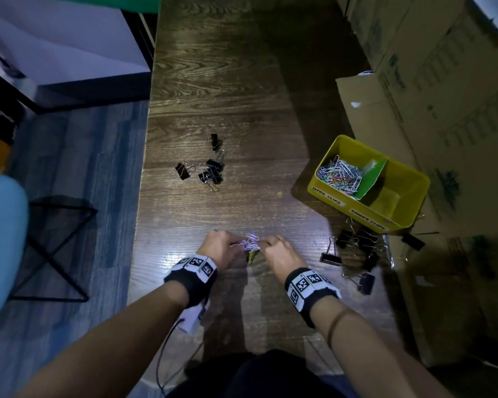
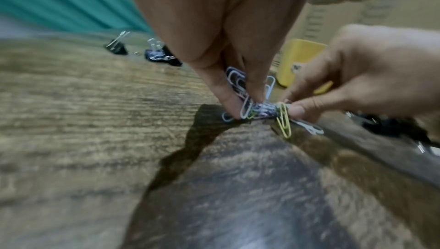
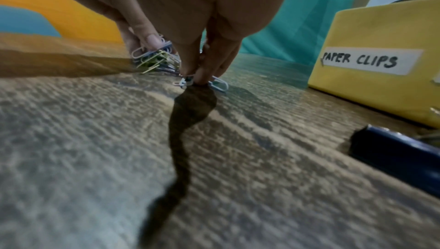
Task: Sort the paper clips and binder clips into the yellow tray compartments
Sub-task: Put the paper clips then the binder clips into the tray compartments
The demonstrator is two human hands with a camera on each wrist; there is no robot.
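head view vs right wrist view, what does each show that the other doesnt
Only the head view shows inside the yellow tray: paper clips fill the compartment left of the green divider, the other holds no clips. It also shows binder clips in the table's middle.

Only the right wrist view shows the "PAPER CLIPS" label clearly, and the right hand pinching pale clips against the table.

Both show the left hand and right hand gathering a small bunch of paper clips near the tray.

Cardboard boxes point(image 1: 431, 90) stand well right of the grip along the dark wooden table point(image 1: 227, 81); a black metal stool point(image 1: 55, 248) stands left, on the floor.
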